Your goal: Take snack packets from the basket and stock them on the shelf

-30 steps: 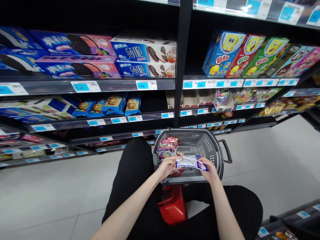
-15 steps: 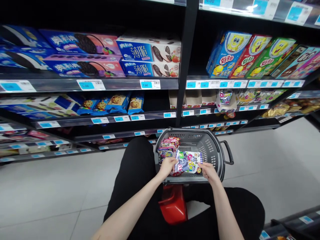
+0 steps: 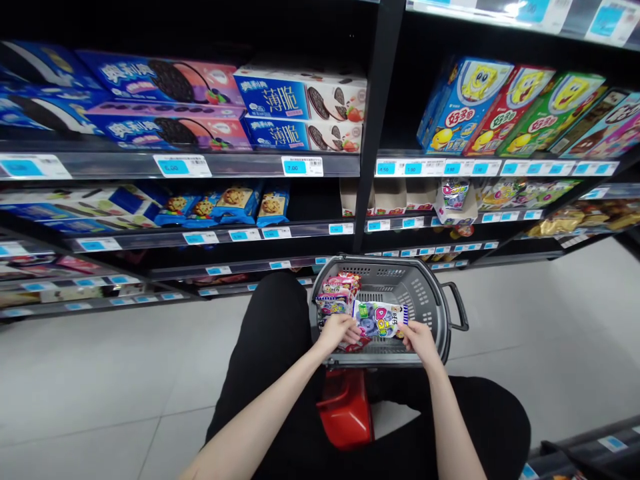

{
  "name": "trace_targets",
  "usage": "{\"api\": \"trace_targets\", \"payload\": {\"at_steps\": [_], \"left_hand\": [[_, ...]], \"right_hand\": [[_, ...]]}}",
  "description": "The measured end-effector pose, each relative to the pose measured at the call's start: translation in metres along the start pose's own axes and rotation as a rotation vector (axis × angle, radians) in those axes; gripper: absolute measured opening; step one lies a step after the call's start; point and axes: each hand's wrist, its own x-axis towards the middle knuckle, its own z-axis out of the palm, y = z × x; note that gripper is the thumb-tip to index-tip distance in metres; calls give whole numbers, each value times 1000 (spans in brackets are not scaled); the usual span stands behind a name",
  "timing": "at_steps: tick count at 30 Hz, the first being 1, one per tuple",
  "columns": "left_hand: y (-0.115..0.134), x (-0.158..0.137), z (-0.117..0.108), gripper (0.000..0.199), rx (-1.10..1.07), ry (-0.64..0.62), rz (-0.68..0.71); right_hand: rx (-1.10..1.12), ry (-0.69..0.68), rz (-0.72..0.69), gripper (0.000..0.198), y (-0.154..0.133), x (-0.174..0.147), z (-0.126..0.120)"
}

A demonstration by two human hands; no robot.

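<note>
A packet of gummy candy point(image 3: 373, 320) with blueberry pictures lies level over the basket. My right hand point(image 3: 419, 339) pinches its right end. At its left end is my left hand point(image 3: 340, 333), thumb and fingers closed on the edge, lower fingers partly curled. Below is the grey shopping basket point(image 3: 407, 287), its perforated floor showing. On the basket's left side several pink, red and purple candy packets point(image 3: 336, 293) are piled, partly hidden by my left hand.
Shelves ahead hold cookie boxes point(image 3: 170, 83), blue cookie bags point(image 3: 235, 200) and cartoon snack boxes point(image 3: 463, 107). An opened display carton point(image 3: 455, 200) sits lower right. A red object point(image 3: 346, 410) stands between my black-clad legs. Another shelf edge point(image 3: 595, 443) is at lower right.
The candy packet has tilted between my hands, so its front looks foreshortened. The fingers of my left hand have loosened and spread slightly. My view has shifted a little.
</note>
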Motion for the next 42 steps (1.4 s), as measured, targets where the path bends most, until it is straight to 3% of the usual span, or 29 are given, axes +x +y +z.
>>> {"api": "trace_targets", "payload": {"at_steps": [3, 5, 9, 12, 16, 18, 23, 26, 30, 34, 37, 40, 42], "left_hand": [[1, -1, -1, 28, -193, -6, -21], [1, 0, -2, 30, -264, 33, -10], [-2, 5, -5, 32, -172, 151, 87], [-3, 6, -5, 41, -188, 149, 130], [-4, 7, -4, 58, -214, 140, 138], [-4, 8, -4, 52, -213, 121, 136], [-3, 9, -7, 28, -119, 89, 193], [-2, 9, -8, 20, -79, 109, 239], [0, 6, -6, 14, -220, 60, 166], [-1, 4, -5, 19, -328, 42, 109], [-3, 6, -5, 18, -271, 138, 139], [-5, 8, -6, 37, -306, 239, 206], [-5, 8, -6, 46, -380, 197, 157]], "right_hand": [[-4, -28, -117, 27, -3, -3, -2], [56, -48, -175, 32, -3, -4, -1], [87, -49, -209, 37, -5, -7, 6], [62, 0, -222, 31, -5, -7, 14], [172, 77, -210, 55, -2, -4, 19], [192, 124, -199, 63, 1, -2, 20], [124, 124, -201, 29, 8, 5, 17], [45, 167, -260, 25, 8, 6, 14], [37, 145, -303, 16, 3, 3, 13], [80, 22, -428, 15, 0, -3, 8], [155, -33, -453, 21, 0, -6, 7], [198, -11, -394, 17, 0, -8, 12], [242, 66, -337, 35, 0, -9, 19]]}}
